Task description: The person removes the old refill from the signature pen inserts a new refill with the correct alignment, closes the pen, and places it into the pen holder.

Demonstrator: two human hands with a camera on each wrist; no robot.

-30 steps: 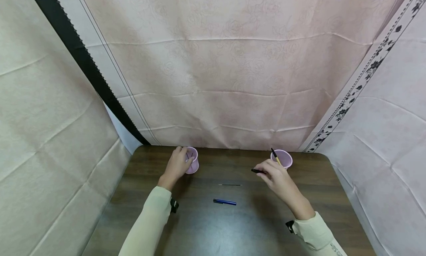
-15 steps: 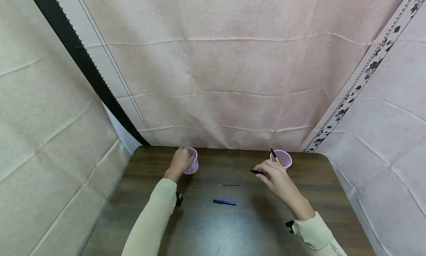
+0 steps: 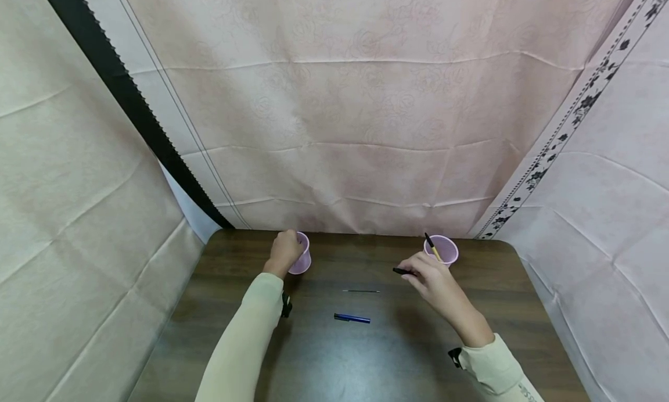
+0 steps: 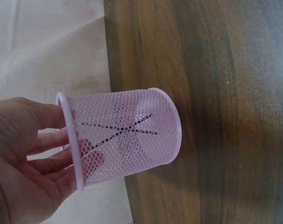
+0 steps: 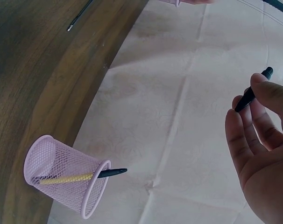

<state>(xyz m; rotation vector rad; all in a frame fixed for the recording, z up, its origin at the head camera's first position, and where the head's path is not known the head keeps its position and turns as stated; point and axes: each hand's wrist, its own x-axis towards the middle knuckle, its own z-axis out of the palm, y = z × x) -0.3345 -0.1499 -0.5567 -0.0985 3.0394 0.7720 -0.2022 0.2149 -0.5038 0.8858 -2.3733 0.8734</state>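
Note:
My left hand is at the left pink mesh pen cup; in the left wrist view its fingers reach through the mouth, apart from the thumb by the rim. Thin dark sticks cross inside the cup. The fingertips show only partly through the mesh. Between thumb and fingers, my right hand pinches a short black tapered pen piece with a ridged end. Beyond that hand is a second pink mesh pen cup, holding a yellow pen with a black end.
On the brown table lie a blue pen and, farther back, a thin dark stick. A pale cloth hangs behind the table's back edge, with more cloth on both sides.
The left hand has moved slightly right and tilted over the left cup, its fingers lower in the mouth. The right hand and its pen piece have stayed almost still.

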